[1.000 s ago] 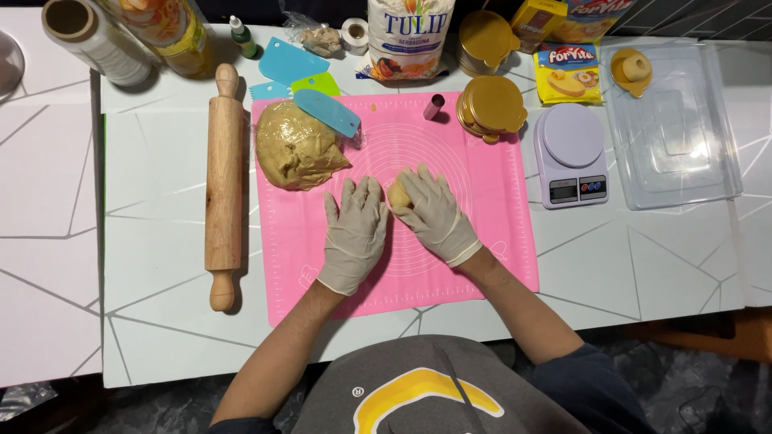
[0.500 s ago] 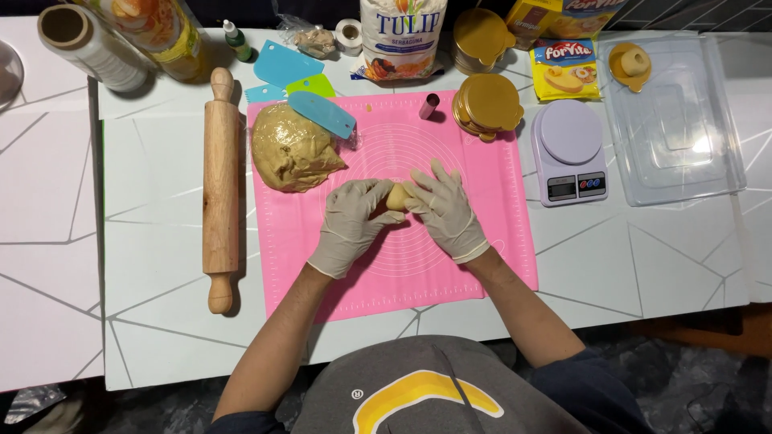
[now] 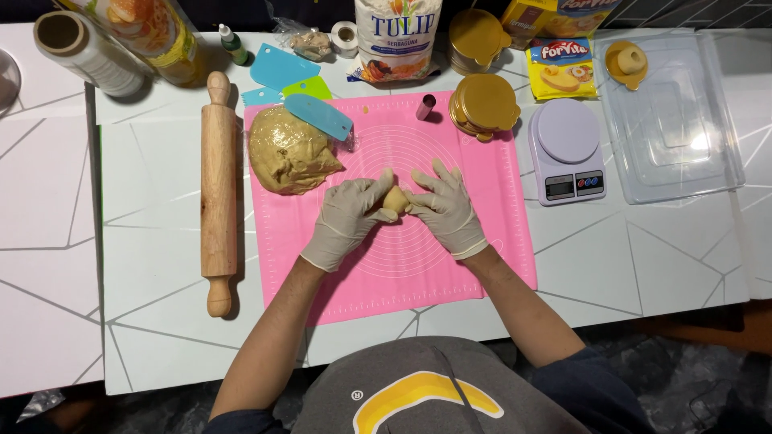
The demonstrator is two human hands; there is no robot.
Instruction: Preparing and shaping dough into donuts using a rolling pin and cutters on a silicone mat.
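Dough ball (image 3: 395,198) between gloved fingers (image 3: 376,191).

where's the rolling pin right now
In the head view, the wooden rolling pin lies lengthwise on the white table, just off the left edge of the pink mat, beside the big lump of dough.

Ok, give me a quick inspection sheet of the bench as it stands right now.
Surface: white table with a pink mat under the hands.
Job's things: small dough ball pinched between both hands; large dough lump on the mat's left side.
Clutter: rolling pin, blue scraper, gold lids, scale, flour bag, clear tray.
Grippers: left hand and right hand, both gloved, closed on the ball.
Cables: nothing seen.
Surroundings: dark floor at the bottom edge.
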